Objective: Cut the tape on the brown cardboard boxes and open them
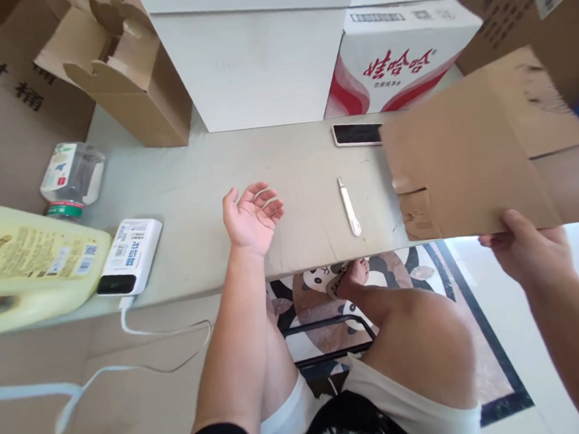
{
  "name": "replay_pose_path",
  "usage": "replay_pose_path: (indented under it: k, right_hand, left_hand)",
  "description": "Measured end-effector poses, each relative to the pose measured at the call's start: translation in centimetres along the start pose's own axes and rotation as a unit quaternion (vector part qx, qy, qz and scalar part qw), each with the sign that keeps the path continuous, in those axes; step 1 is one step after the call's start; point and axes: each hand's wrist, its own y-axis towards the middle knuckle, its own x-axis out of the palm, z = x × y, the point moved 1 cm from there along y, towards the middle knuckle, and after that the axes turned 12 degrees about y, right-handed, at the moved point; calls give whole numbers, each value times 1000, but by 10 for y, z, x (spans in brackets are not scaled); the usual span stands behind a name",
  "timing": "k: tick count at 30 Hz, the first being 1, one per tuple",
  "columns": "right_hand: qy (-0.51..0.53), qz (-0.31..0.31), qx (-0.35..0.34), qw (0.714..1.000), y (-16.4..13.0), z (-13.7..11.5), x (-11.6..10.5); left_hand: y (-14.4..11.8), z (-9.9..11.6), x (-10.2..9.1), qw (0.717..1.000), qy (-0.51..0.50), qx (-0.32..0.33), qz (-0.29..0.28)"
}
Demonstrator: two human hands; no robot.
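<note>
My right hand (537, 247) grips the lower edge of a flat piece of brown cardboard (469, 143), thumb on the near face. The cardboard is tilted up over the table's right end, with a torn flap and creases showing. My left hand (253, 216) rests palm up over the table, fingers loosely curled and apart, holding nothing. Between the two hands a white utility knife (349, 207) lies on the tabletop. Behind it is a phone (357, 134), partly covered by the cardboard.
White boxes (257, 66) and a red-and-white carton (397, 61) line the back of the table (191, 184). At left stand an open brown box (160, 100), a clear bottle (76, 177), a yellow jug (37, 263) and a power bank (131, 256) with a white cable (143, 332).
</note>
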Motion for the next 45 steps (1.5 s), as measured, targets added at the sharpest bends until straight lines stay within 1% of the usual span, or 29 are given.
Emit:
replay_pose_path:
  k: [2,3,4,5,6,8,9,11,13,15,18,21,23,24,26,29,31,35,36,37,38,39,40,42,43,45]
  right_hand:
    - [-44,43,-37,997,20,-5,-20]
    - [-55,58,-50,995,33,-8,-25]
    - [-67,70,-61,993,48,-12,-25]
    - [-80,80,-71,991,66,-18,-21]
    - [-98,84,-76,989,85,-24,-12]
    - [-140,98,-69,983,125,-37,17]
    - [-138,70,-29,987,144,-41,35]
    - [-131,61,35,989,173,-41,70]
    - [-138,25,92,986,187,-30,95]
    - [-150,-8,124,981,185,-14,107]
    - [-178,-35,139,974,166,5,108]
    - [-216,-67,135,965,142,12,113]
    - [-244,-105,126,956,124,14,128]
    - [-258,-130,117,950,114,15,140]
    - [-287,-191,87,935,90,20,172]
    - [-324,-306,7,895,46,30,237]
    - [-338,-386,-55,857,11,36,286]
    - [-327,-507,-149,784,-61,43,388]
    - [-318,-535,-179,762,-77,43,413]
    - [-311,-572,-241,720,-93,44,437]
    - [-303,-590,-289,690,-107,44,459]
    - [-302,-599,-316,671,-119,45,480]
    - [-308,-605,-328,657,-128,47,498]
    - [-324,-610,-322,648,-140,51,529]
    - [-330,-610,-315,648,-144,55,539]
    - [-333,-607,-313,650,-146,61,550]
  left_hand:
    - [1,-2,1,1000,7,-1,3]
    - [3,-2,2,1000,9,0,4]
    - [4,-2,2,1000,11,0,7]
    - [6,-3,3,1000,12,-2,12]
    - [8,-3,3,1000,13,-3,17]
    - [12,-3,4,999,18,-5,27]
    - [14,-3,4,999,21,-4,31]
    - [18,-2,4,999,24,2,37]
    - [22,0,3,999,20,6,42]
    - [23,2,1,999,15,6,42]
    - [22,8,-3,999,5,4,33]
    - [16,15,-9,1000,-10,8,25]
    - [10,19,-14,999,-26,15,23]
    - [7,22,-17,999,-37,20,24]
    - [0,27,-24,997,-61,32,28]
    - [-7,35,-33,995,-88,43,33]
    - [-10,40,-40,993,-104,45,35]
    - [-13,51,-52,989,-136,41,48]
    - [-13,53,-55,988,-143,41,49]
    - [-12,55,-58,987,-150,42,49]
    - [-12,57,-60,986,-154,43,48]
    - [-12,59,-62,986,-156,45,47]
    - [-11,60,-64,985,-157,46,46]
    - [-11,63,-67,986,-154,50,44]
    - [-11,64,-69,986,-152,50,44]
    - [-12,65,-71,987,-146,50,44]
